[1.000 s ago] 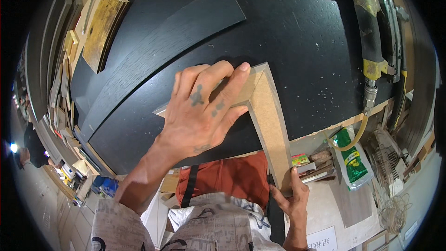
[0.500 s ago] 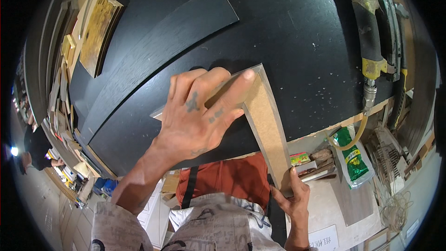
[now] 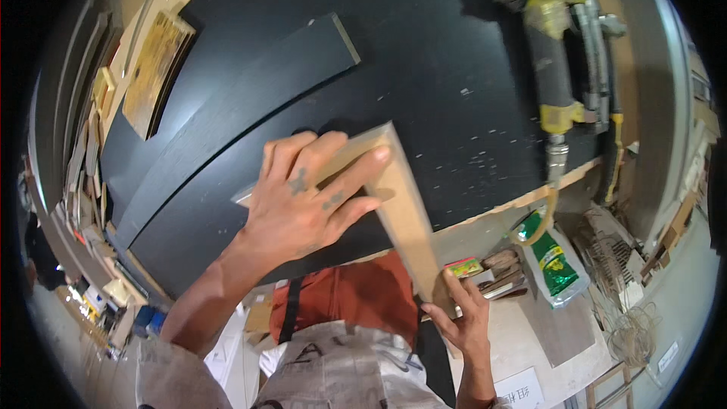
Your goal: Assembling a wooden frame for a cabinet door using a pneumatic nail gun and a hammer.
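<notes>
Two wooden strips with grey edges meet in a corner over the near part of the dark tabletop. My left hand [image 3: 303,193] grips them at this corner, its index finger pressed on the joint and its thumb beside the inner edge. One strip [image 3: 405,216], with a bare tan face, runs from the corner toward me past the table edge. My right hand [image 3: 466,314] holds that strip's near end between thumb and fingers. The other strip [image 3: 371,138] runs leftward and is mostly hidden under my left hand.
A long dark board [image 3: 242,117] lies left on the black tabletop [image 3: 424,53]. Farther left sits a stack of short wood pieces [image 3: 157,76]. A nail gun [image 3: 547,60] with a hose lies at right, near a hammer-like tool. Below are a green packet [image 3: 556,257] and scraps.
The whole view has shifted, so the nail gun and bench appear farther left. Both hands keep their hold on the joined strips, with little other visible change.
</notes>
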The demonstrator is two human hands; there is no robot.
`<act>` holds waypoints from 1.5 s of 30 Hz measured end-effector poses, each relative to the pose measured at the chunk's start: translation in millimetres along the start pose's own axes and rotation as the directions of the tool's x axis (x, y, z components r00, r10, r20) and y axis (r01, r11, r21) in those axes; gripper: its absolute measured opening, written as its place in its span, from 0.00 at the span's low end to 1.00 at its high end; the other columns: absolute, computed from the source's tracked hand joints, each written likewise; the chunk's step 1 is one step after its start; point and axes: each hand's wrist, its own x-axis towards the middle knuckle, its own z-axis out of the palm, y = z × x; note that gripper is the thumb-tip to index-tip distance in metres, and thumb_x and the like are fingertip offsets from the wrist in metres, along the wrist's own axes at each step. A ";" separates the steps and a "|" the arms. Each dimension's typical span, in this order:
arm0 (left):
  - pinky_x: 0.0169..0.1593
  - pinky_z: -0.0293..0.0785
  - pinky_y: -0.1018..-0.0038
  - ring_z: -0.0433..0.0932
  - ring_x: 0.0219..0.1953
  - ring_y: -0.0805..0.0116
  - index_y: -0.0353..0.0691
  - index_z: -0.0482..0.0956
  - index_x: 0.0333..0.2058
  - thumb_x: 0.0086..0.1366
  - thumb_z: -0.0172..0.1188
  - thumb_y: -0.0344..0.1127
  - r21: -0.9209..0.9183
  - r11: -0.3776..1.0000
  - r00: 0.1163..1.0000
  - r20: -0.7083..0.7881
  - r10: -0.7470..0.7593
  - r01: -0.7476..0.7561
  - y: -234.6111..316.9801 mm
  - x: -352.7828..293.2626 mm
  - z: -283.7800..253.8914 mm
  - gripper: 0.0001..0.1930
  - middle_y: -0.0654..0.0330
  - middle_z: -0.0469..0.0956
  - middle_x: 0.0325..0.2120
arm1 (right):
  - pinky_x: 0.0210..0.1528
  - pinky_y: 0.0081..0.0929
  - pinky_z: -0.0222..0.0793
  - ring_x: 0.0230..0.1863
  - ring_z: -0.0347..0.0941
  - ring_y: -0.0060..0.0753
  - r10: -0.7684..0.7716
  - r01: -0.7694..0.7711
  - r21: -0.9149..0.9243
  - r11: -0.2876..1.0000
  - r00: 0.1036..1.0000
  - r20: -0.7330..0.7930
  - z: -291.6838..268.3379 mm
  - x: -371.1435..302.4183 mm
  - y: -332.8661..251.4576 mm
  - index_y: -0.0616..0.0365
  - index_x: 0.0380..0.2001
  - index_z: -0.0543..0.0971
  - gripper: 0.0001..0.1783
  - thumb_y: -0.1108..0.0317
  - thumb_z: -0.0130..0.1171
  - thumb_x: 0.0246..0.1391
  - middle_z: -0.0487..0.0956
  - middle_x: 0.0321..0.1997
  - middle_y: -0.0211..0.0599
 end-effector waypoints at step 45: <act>0.49 0.68 0.62 0.68 0.48 0.56 0.58 0.78 0.57 0.58 0.70 0.47 0.017 1.000 0.994 -0.110 -0.001 0.003 -2.6 -1.6 9.9 0.27 0.58 0.68 0.50 | 0.39 0.51 0.71 0.37 0.77 0.68 -0.138 0.069 -0.266 0.962 0.958 -0.251 -82.3 184.4 -89.8 0.65 0.37 0.66 0.27 0.55 0.70 0.55 0.79 0.33 0.61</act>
